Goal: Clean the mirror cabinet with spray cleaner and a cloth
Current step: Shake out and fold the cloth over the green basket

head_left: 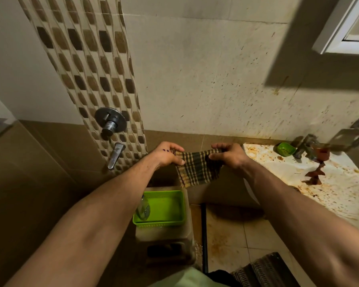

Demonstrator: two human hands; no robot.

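Note:
A dark checked cloth (pixel 196 167) is stretched between both hands in front of me, its lower part hanging down. My left hand (pixel 167 154) pinches its left edge and my right hand (pixel 229 155) pinches its right edge. The mirror cabinet (pixel 340 27) shows only as a white-framed corner at the top right, well above the hands. A clear bottle (pixel 143 208), perhaps the spray cleaner, lies in the green tray (pixel 170 221) below the cloth; its head is hard to make out.
The green tray rests on a stool (pixel 166 241). A stained white sink (pixel 323 183) with a tap (pixel 306 145) and a small green cup (pixel 286 149) is at the right. A wall mixer valve (pixel 110 121) and spout (pixel 116 155) are at the left.

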